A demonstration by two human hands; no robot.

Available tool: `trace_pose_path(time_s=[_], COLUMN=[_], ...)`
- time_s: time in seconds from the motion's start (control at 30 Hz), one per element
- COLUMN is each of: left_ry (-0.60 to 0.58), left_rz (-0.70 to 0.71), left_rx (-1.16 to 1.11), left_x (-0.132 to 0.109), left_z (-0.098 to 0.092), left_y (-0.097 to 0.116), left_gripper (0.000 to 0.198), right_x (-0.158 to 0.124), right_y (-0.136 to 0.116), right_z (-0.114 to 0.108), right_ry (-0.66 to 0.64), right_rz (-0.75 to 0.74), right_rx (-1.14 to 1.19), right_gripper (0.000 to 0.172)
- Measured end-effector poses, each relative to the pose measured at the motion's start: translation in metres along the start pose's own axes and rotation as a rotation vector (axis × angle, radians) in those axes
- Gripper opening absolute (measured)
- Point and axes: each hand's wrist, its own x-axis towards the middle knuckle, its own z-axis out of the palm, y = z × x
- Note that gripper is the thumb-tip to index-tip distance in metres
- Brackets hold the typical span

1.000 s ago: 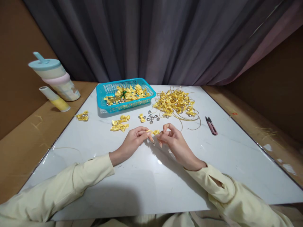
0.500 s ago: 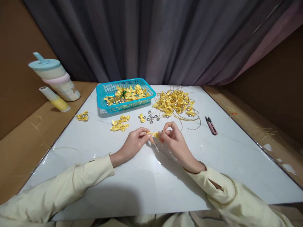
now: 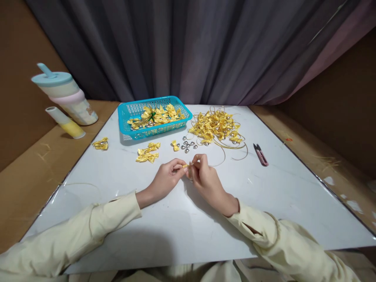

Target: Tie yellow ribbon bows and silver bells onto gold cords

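Note:
My left hand (image 3: 167, 176) pinches the end of a small yellow ribbon bow (image 3: 185, 166) just above the white tabletop. Right against it, the closed fingers of my right hand (image 3: 205, 176) meet at the bow and cover most of it. A thin gold cord (image 3: 222, 158) curves from the pile to the fingers of my right hand. A silvery bead shows partly beneath these fingers. Just beyond my hands lie a loose yellow bow (image 3: 175, 145) and a cluster of silver beads (image 3: 188, 146). Several more bows (image 3: 147, 156) rest to the left.
A blue basket (image 3: 155, 134) holding bows stands at the back. To its right is a heap of yellow bows (image 3: 216, 125) with cords. Thread snips (image 3: 261, 155) lie at right. A tumbler (image 3: 69, 98) and a yellow thread cone (image 3: 67, 124) stand left; another bow bunch (image 3: 101, 143) lies nearby.
My right hand has moved left and closed in on the bow, covering more of it. A cord from the heap now reaches to that hand. My left hand has barely moved.

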Motion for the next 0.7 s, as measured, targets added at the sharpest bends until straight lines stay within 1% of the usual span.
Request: trace_pose_path(time_s=[0.13, 0.27, 0.37, 0.43, 0.47, 0.53, 0.6, 0.63, 0.67, 0.7], left_ry=[0.012, 0.014, -0.002, 0.010, 0.023, 0.048, 0.049, 0.040, 0.028, 0.015], left_rz=[0.014, 0.025, 0.039, 0.045, 0.041, 0.001, -0.074, -0.108, -0.133, -0.146], left_rx=[-0.006, -0.006, -0.022, -0.035, -0.043, -0.075, -0.137, -0.178, -0.220, -0.259], left_x=[0.000, -0.002, -0.004, -0.003, -0.002, 0.000, 0.001, 0.002, 0.003, 0.003], left_z=[-0.001, -0.001, -0.001, -0.001, -0.001, -0.002, -0.004, -0.005, -0.006, -0.007], left_y=[0.001, 0.002, 0.002, 0.003, 0.003, 0.004, 0.005, 0.006, 0.006, 0.006], left_gripper=[0.017, 0.017, 0.016, 0.015, 0.015, 0.017, 0.021, 0.023, 0.025, 0.026], right_x=[0.000, -0.001, 0.001, 0.003, 0.004, 0.007, 0.011, 0.013, 0.015, 0.017], right_y=[-0.006, -0.008, -0.007, -0.007, -0.007, -0.006, -0.002, 0.000, 0.003, 0.005], right_z=[-0.005, -0.006, -0.004, -0.006, -0.008, -0.016, -0.026, -0.030, -0.034, -0.036], right_ry=[-0.018, -0.006, -0.006, -0.002, 0.019, 0.134, 0.263, 0.273, 0.224, 0.132], right_rz=[-0.003, -0.030, 0.002, 0.038, 0.055, 0.062, 0.023, -0.001, -0.019, -0.026], right_rx=[0.040, 0.122, 0.194, 0.250, 0.276, 0.300, 0.250, 0.206, 0.167, 0.148], right_gripper=[0.008, 0.011, 0.013, 0.017, 0.019, 0.021, 0.019, 0.018, 0.019, 0.022])
